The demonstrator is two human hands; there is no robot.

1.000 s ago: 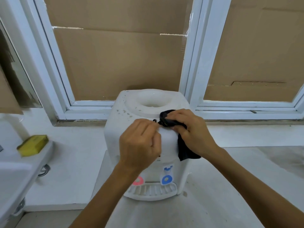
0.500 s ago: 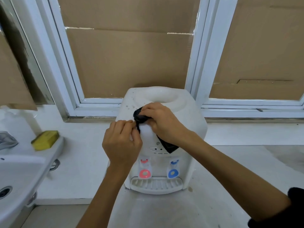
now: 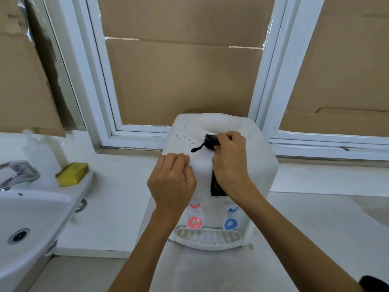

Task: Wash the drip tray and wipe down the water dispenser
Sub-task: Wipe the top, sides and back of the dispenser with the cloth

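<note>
mostly white, speckled water dispenser (image 3: pixel 261 157)

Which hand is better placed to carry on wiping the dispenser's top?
Right. The right hand grips the black cloth on the water dispenser top; the left hand holds no cloth and rests against the front edge.

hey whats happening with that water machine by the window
A person is wiping down the white countertop water dispenser. The right hand presses a bunched black cloth on its top near the bottle well, while the left hand rests on its upper front edge. The white slotted drip tray sits in place below the taps. A yellow sponge lies on the white sink rim.
</note>
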